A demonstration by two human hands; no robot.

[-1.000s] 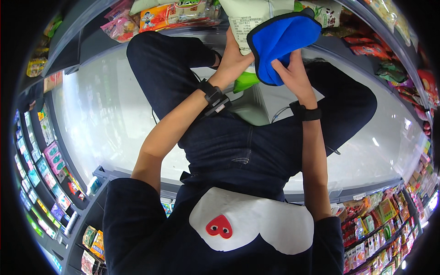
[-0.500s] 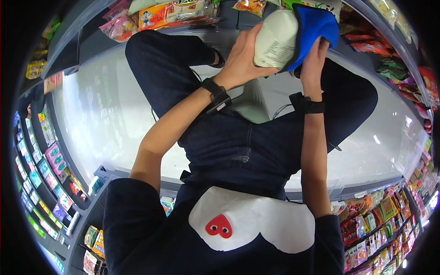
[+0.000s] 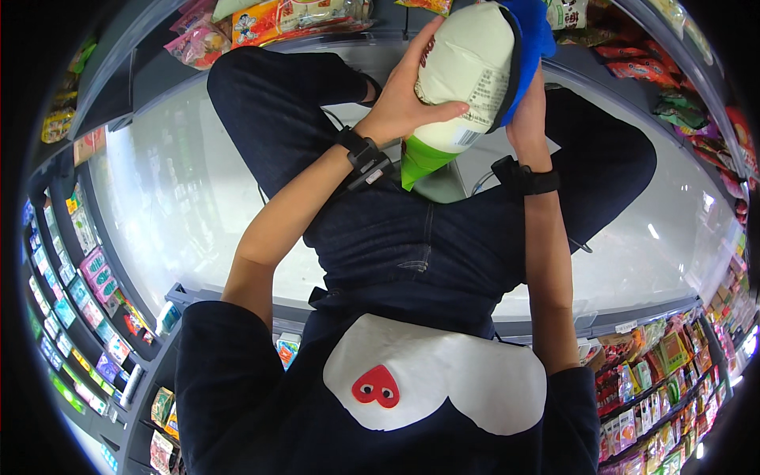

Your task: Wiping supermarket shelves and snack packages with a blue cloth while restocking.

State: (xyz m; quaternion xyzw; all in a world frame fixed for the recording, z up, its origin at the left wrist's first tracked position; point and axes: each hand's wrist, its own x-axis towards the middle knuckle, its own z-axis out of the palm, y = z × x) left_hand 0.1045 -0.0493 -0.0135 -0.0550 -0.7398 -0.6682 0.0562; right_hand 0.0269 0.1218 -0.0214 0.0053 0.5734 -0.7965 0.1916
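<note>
A plump, pale snack bag (image 3: 463, 63) with a green corner and a barcode is held up in front of me, above my legs. My left hand (image 3: 408, 103) is closed round its left side, thumb lying across the front. Against the bag's right side lies a blue cloth (image 3: 534, 39) with a dark edge. My right hand (image 3: 529, 119) is at the cloth from below and behind, closed on it as far as I can see; most of its fingers are hidden. Black bands with small devices sit on both wrists.
Shelves with packaged snacks (image 3: 301, 22) curve along the far side, with red packets (image 3: 641, 67) at right. More racks of small packages (image 3: 95, 273) stand at left, and snack packets (image 3: 657, 364) at lower right. My bent legs (image 3: 273, 119) rest over a pale glossy floor (image 3: 182, 214).
The bag has shifted left and turned, so its green corner and barcode now show. The blue cloth moved left and up with it. My right fingers have slipped out of sight behind the cloth.
</note>
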